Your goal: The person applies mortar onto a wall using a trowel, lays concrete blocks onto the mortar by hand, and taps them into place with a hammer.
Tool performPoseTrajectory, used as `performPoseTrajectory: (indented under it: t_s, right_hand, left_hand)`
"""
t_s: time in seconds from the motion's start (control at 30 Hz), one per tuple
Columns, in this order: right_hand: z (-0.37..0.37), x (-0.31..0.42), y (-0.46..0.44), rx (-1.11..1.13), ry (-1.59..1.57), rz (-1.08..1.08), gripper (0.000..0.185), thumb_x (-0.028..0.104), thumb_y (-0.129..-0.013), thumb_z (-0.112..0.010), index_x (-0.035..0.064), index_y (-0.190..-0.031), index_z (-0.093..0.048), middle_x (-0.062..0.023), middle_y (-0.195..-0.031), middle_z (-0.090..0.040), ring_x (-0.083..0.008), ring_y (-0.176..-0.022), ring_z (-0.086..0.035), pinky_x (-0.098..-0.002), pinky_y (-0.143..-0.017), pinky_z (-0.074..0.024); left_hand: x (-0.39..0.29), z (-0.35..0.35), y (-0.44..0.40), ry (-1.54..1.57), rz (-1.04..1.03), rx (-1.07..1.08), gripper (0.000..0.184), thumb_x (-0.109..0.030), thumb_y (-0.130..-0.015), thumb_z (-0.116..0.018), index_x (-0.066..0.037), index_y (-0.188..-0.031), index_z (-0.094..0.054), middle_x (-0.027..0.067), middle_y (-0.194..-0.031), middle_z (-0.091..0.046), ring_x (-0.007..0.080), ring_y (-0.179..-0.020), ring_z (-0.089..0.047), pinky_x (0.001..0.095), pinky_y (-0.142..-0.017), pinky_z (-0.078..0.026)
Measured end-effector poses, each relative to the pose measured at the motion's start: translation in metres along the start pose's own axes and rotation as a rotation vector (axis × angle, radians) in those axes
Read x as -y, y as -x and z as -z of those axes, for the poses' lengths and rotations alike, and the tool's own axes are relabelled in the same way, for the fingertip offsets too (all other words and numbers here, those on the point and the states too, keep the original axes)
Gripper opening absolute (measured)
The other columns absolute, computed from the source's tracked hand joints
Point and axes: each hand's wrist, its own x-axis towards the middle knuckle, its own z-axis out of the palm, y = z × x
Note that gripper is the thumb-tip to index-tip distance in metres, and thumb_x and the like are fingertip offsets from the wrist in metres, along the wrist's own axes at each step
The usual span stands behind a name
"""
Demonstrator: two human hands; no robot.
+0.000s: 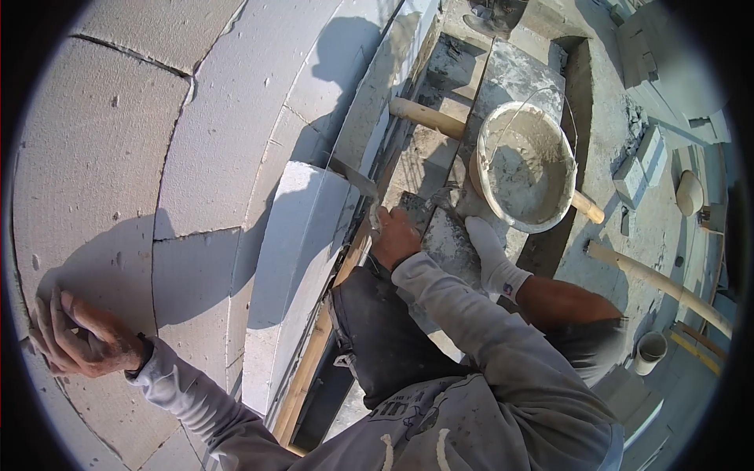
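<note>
My right hand (395, 238) is wrapped round the handle of a trowel (355, 177), whose blade reaches up and left to the gap at the end of a white block (287, 235). Part of the handle is hidden by the fingers. My left hand (86, 334) is at the far left by the wall of pale blocks (102, 133), its fingers loosely bent and apart, with nothing in it. Whether it touches the wall I cannot tell. To the right of the trowel, a bucket (484, 184) of grey mortar (518, 173) stands on a plank (510, 74).
Wooden poles (428, 118) run under the planks, and another pole (667, 284) lies to the right. My socked foot (488, 251) rests beside the bucket. Further right are a small pail (650, 352), a hard hat (689, 193) and loose blocks (640, 169).
</note>
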Motion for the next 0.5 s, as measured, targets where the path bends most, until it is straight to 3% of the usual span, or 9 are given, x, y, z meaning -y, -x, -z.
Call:
performPoseTrajectory:
  t_s: [0.1,0.27,0.33,0.4,0.5]
  right_hand:
    - [0.009,-0.006,0.019,-0.039,-0.002,0.129,0.049,0.006,-0.067,-0.066,0.0075,-0.113,-0.048,-0.0157,-0.1,-0.05,-0.0337,-0.097,-0.055,-0.0415,-0.081,-0.0482]
    - [0.063,-0.048,0.054,-0.128,-0.003,0.222,0.039,0.009,-0.07,-0.064,0.0072,-0.107,-0.052,-0.0154,-0.096,-0.051,-0.0337,-0.094,-0.055,-0.0414,-0.079,-0.0479]
    - [0.109,-0.055,0.063,-0.036,0.11,0.188,0.036,0.011,-0.073,-0.063,0.0063,-0.108,-0.053,-0.0155,-0.096,-0.052,-0.0348,-0.095,-0.055,-0.0419,-0.078,-0.0479]
    - [0.155,-0.064,0.068,-0.084,0.136,0.173,0.037,0.012,-0.073,-0.063,0.0062,-0.108,-0.054,-0.0156,-0.096,-0.053,-0.0353,-0.094,-0.055,-0.0428,-0.078,-0.0479]
    - [0.244,-0.074,0.078,-0.077,0.286,0.103,0.039,0.014,-0.074,-0.064,0.0066,-0.111,-0.055,-0.0164,-0.097,-0.055,-0.037,-0.092,-0.057,-0.0442,-0.079,-0.0475]
  left_hand:
    - [0.003,0.0,0.004,0.041,0.045,-0.02,0.018,-0.032,-0.085,-0.061,-0.017,-0.087,-0.071,-0.0057,-0.103,-0.068,0.0172,-0.11,-0.055,0.0409,-0.093,-0.031]
    - [0.014,-0.004,0.007,-0.033,-0.056,-0.036,0.019,-0.033,-0.085,-0.061,-0.016,-0.087,-0.071,-0.0025,-0.1,-0.069,0.0215,-0.109,-0.056,0.0402,-0.092,-0.033]
    - [0.012,-0.004,0.008,-0.04,-0.021,-0.033,0.022,-0.035,-0.086,-0.061,-0.016,-0.086,-0.071,-0.0036,-0.099,-0.069,0.0192,-0.106,-0.057,0.038,-0.091,-0.034]
    - [0.006,-0.005,0.01,-0.022,0.033,-0.037,0.024,-0.036,-0.086,-0.061,-0.015,-0.085,-0.071,-0.0043,-0.098,-0.069,0.0169,-0.104,-0.058,0.0361,-0.09,-0.035]
    - [0.013,-0.008,0.019,-0.015,0.058,-0.078,0.025,-0.038,-0.085,-0.063,-0.014,-0.083,-0.072,-0.0051,-0.093,-0.07,0.0099,-0.09,-0.062,0.0306,-0.082,-0.037]
